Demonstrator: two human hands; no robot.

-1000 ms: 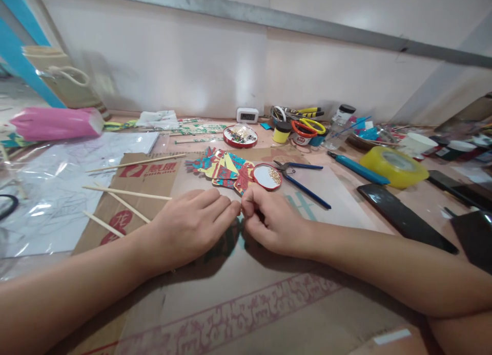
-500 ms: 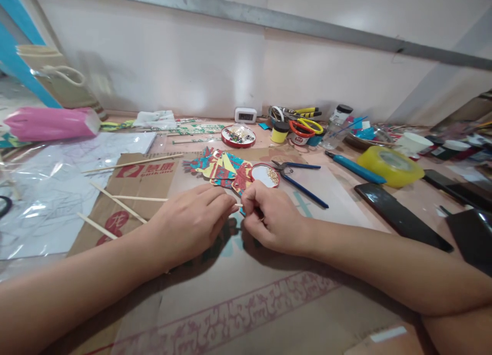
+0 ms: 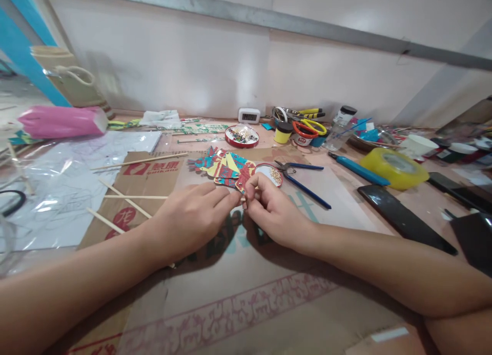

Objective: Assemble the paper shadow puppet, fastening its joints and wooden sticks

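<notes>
A pale, slender stick lies near the centre of the frame, its tip showing in the narrow gap between the two hands. Its long axis seems to run nearly level across the frame, if the shaft left of the left hand is the same piece; the hand hides the middle. The left hand is closed over it, palm down, and covers most of it. The right hand is nearer the tip, curled, thumb and fingertips drawn together there; whether they grip the stick or some tiny piece cannot be told. The hands almost meet.

Just above them in the frame lies a flat, jointed painted figure, apparently stiff card or hide, in red, turquoise and yellow, slanting from upper left to lower right, its lower end close to the right fingers. Beside it sits a round, red-rimmed white dish of small gold bits, then pliers with smooth blue handles. Beneath, a hazy translucent sheet overlies matte brown cardboard, where more smooth, round sticks lie to the left.
</notes>
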